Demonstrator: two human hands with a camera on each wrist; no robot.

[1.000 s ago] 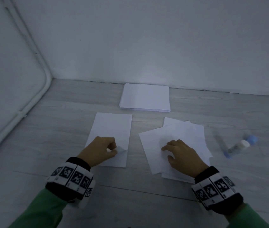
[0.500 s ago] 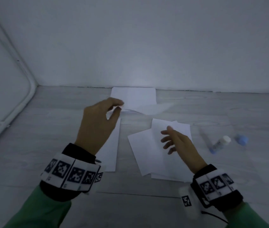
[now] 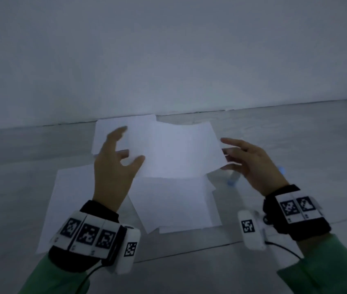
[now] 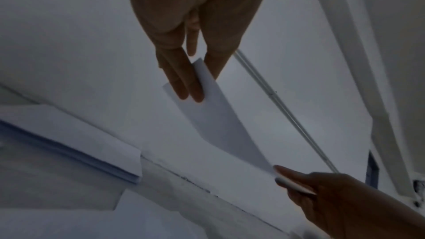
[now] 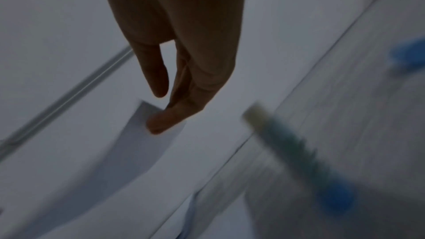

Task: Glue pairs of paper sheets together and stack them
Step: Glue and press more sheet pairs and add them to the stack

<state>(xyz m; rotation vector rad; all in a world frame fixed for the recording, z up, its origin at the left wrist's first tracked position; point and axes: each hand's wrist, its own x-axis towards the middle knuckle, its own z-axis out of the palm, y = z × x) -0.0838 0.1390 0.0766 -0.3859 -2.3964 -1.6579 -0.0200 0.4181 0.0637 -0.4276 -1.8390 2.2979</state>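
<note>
A white paper sheet [image 3: 176, 149] hangs in the air over the table, slightly bowed. My left hand [image 3: 131, 153] pinches its left edge, thumb on top and fingers [image 4: 184, 86] underneath. My right hand [image 3: 224, 150] pinches the right edge [image 5: 142, 143] between thumb and fingers. Under the held sheet lies a loose pile of sheets [image 3: 174, 206]. A single sheet [image 3: 68, 198] lies flat to the left, partly behind my left wrist. A thick paper stack [image 3: 106, 134] sits against the back wall. The glue stick [image 3: 233, 180] lies right of the pile, mostly hidden by my right hand.
A blue cap [image 5: 409, 55] lies on the grey table [image 3: 295, 145] right of the glue stick [image 5: 287, 148]. The white wall [image 3: 168, 60] rises right behind the paper stack [image 4: 69, 143].
My left hand lifted a sheet off the left side and carried it right and up. My right hand left the pile and took the sheet's other edge.
</note>
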